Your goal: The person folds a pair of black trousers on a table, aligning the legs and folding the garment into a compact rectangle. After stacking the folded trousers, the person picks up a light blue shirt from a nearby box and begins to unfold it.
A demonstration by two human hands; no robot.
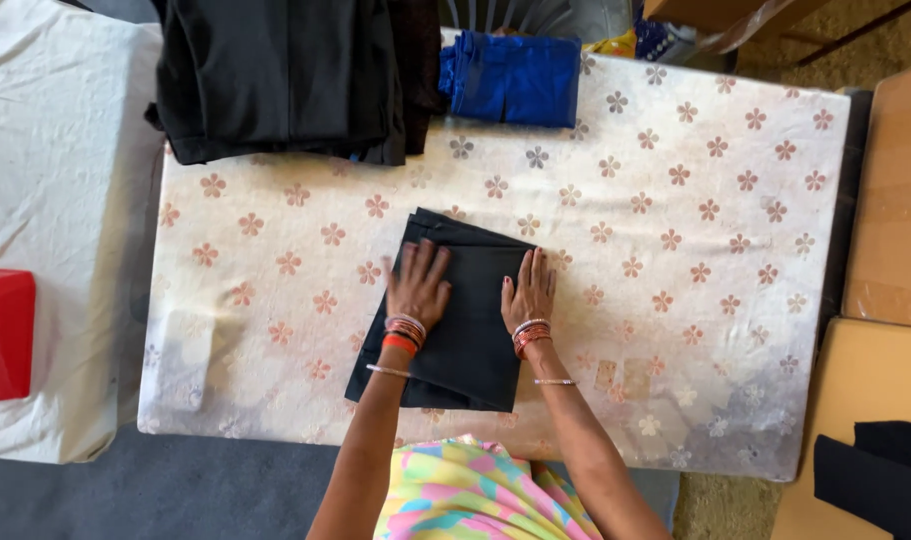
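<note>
A folded black garment (465, 340) lies on the flower-patterned table cover (675, 250), near the front edge. My left hand (416, 285) rests flat on its left half, fingers spread. My right hand (528, 291) presses flat on its right edge, fingers together and pointing away from me. Both wrists carry bangles. Neither hand grips anything.
A stack of folded black clothes (285, 75) sits at the back left, a folded blue garment (513, 78) beside it. A white-covered surface (55, 200) with a red box (2, 335) stands to the left. Wooden boards (890, 220) and dark cloth (880, 475) lie to the right.
</note>
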